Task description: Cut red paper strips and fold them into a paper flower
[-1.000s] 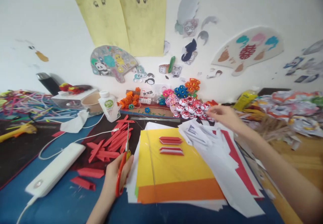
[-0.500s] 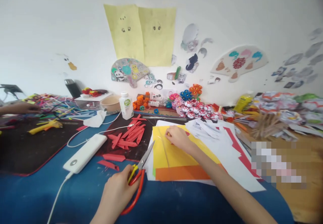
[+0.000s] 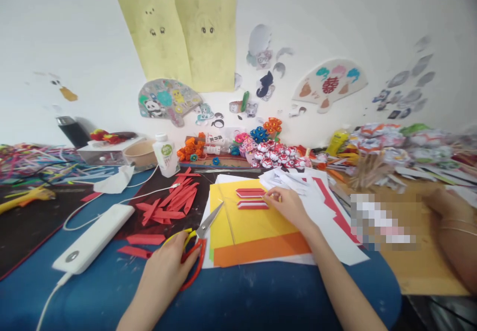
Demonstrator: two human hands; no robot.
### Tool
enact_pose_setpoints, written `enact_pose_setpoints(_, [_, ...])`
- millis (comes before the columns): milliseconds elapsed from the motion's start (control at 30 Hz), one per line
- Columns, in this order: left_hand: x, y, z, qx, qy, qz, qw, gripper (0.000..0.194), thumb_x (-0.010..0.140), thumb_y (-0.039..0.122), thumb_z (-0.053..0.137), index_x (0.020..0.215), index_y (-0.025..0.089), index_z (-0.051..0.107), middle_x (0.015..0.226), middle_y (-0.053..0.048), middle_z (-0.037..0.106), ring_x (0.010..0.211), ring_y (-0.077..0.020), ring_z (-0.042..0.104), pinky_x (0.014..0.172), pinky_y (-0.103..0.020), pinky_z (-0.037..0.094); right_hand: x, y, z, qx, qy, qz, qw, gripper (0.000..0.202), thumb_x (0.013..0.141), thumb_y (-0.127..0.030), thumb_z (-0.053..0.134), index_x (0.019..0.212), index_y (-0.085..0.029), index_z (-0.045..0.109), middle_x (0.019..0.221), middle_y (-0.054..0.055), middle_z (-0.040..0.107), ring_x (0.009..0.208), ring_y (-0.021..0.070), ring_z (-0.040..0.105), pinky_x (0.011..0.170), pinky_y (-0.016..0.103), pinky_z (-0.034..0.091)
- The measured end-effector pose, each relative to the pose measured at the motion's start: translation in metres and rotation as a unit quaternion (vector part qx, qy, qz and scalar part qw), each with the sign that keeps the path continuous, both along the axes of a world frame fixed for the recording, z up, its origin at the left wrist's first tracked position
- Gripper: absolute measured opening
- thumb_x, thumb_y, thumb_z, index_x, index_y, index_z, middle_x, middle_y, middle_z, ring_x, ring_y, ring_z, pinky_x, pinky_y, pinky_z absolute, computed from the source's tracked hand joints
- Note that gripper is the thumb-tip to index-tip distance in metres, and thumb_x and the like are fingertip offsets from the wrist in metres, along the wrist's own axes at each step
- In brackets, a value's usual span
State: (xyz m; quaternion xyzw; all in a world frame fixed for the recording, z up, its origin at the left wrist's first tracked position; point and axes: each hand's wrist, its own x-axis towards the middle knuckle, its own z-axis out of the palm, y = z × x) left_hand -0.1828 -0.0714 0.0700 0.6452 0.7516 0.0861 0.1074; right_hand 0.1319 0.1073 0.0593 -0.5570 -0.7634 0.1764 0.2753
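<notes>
Scissors [image 3: 210, 220]: head view; in the left hand [image 3: 167, 261], fingers closed round the handles, blades together or nearly so, tip over the left part of the yellow sheet [image 3: 238, 226].
Right hand [image 3: 289, 209]: fingertips drawn close together at the right end of the upper strip [image 3: 251, 192]; whether they grip it, cannot tell.
Strips: upper strip and lower strip [image 3: 252, 205] lie roughly parallel on the yellow sheet, apart, both red with white showing.
Sheets: yellow sheet over an orange sheet [image 3: 261, 251]; white paper [image 3: 331, 244] to the right, beside a red sheet [image 3: 330, 199] with a stepped edge.
Red pile [image 3: 175, 204]: heaped left of the sheets; two stray pieces [image 3: 145, 239] lie nearer the left hand.
Power bank [image 3: 93, 239]: on the table [image 3: 238, 301], left of the stray pieces, cable attached.
Progress: red pile judged folded and done; both strips, white showing, judged part-worked. Number left: cannot tell.
Co-worker: another person's hand [image 3: 447, 204] at far right.
</notes>
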Motion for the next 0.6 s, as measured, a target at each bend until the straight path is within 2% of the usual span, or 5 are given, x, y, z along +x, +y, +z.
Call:
enact_pose_setpoints(167, [0.006, 0.005, -0.004, 0.036, 0.036, 0.01, 0.999, 0.031, 0.098, 0.042, 0.044, 0.112, 0.019, 0.06, 0.114, -0.011, 0.07, 0.104, -0.0269, 0.069, 0.078, -0.031, 0.048, -0.008, 0.001, -0.003, -0.024, -0.022, 0.017, 0.999, 0.02, 0.084, -0.032, 0.058, 0.091, -0.022, 0.074, 0.076, 0.002, 0.071, 0.074, 0.0184, 0.063, 0.066, 0.026, 0.037])
enact_pose_setpoints(300, [0.013, 0.004, -0.003, 0.055, 0.091, 0.044, 0.993, 0.031, 0.099, 0.04, 0.043, 0.114, 0.018, 0.06, 0.109, -0.011, 0.07, 0.098, -0.0253, 0.07, 0.07, -0.028, 0.047, -0.008, 0.001, -0.006, -0.024, -0.039, 0.02, 0.999, 0.017, 0.083, -0.027, 0.056, 0.085, -0.022, 0.072, 0.077, 0.002, 0.072, 0.075, 0.019, 0.063, 0.064, 0.026, 0.035])
enact_pose_setpoints(467, [0.025, -0.002, -0.003, 0.069, 0.144, 0.091, 0.983, 0.032, 0.101, 0.041, 0.04, 0.11, 0.018, 0.06, 0.103, -0.009, 0.069, 0.09, -0.0233, 0.069, 0.063, -0.027, 0.043, -0.01, -0.005, 0.003, 0.035, -0.009, -0.041, 0.999, 0.021, 0.087, -0.033, 0.055, 0.088, -0.022, 0.072, 0.074, 0.002, 0.071, 0.071, 0.0195, 0.063, 0.065, 0.028, 0.037])
enact_pose_setpoints(533, [0.029, -0.003, 0.001, 0.071, 0.175, 0.101, 0.977, 0.033, 0.101, 0.041, 0.038, 0.103, 0.018, 0.061, 0.098, -0.01, 0.068, 0.091, -0.0244, 0.068, 0.061, -0.027, 0.042, -0.019, -0.009, 0.013, 0.044, 0.013, -0.013, 0.999, 0.021, 0.087, -0.034, 0.055, 0.089, -0.022, 0.073, 0.074, 0.002, 0.072, 0.069, 0.0186, 0.063, 0.066, 0.028, 0.038])
enact_pose_setpoints(600, [0.033, -0.003, 0.008, 0.075, 0.198, 0.094, 0.973, 0.033, 0.101, 0.04, 0.038, 0.099, 0.018, 0.062, 0.096, -0.01, 0.068, 0.094, -0.026, 0.067, 0.062, -0.027, 0.042, -0.036, -0.013, 0.025, 0.023, -0.006, 0.062, 0.998, 0.018, 0.086, -0.031, 0.057, 0.087, -0.023, 0.073, 0.079, 0.002, 0.074, 0.072, 0.0184, 0.065, 0.066, 0.027, 0.038])
